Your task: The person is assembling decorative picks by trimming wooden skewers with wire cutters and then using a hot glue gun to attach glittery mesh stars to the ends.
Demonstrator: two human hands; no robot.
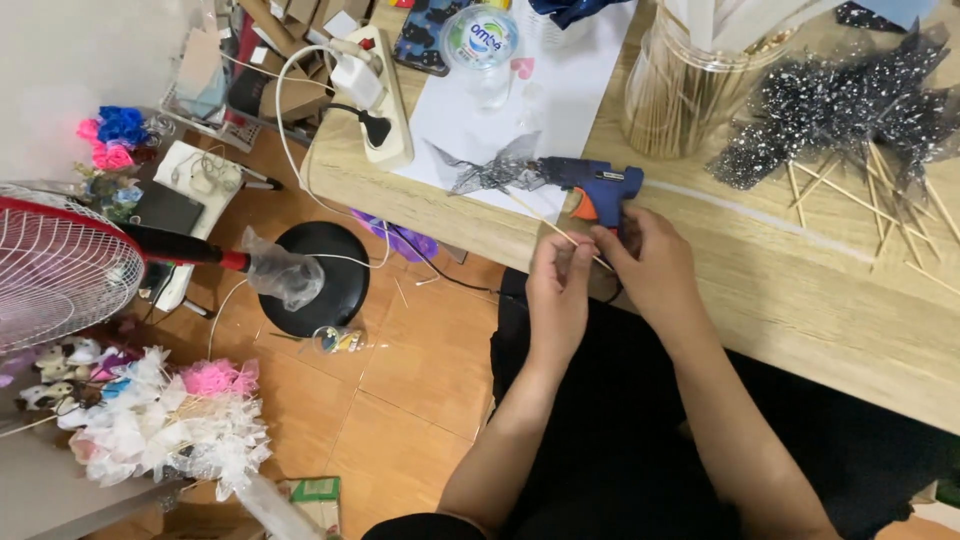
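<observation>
1. While both hands work at the near edge of the wooden table (800,300), the left hand (556,290) pinches a thin wooden skewer (545,222) between thumb and fingertips, and the right hand (650,265) closes its fingers on the same skewer just beside it.
2. Held low by two hands, the skewer slants up and away, likely to keep its far end steady against the grey glittered mesh piece (490,170).
3. That far end lies on the white paper sheet (560,90) (probably there to catch drips), touching the mesh at the nozzle of the blue glue gun (595,185).
4. The gun rests on its side, just beyond the right hand, within reach.
5. The skewer looks pale, straight and very slender; the mesh is crumpled, sheer, pointed.
6. Spare skewers fill a clear jar (680,100); more lie loose near the dark glittered bunch (830,100).
</observation>
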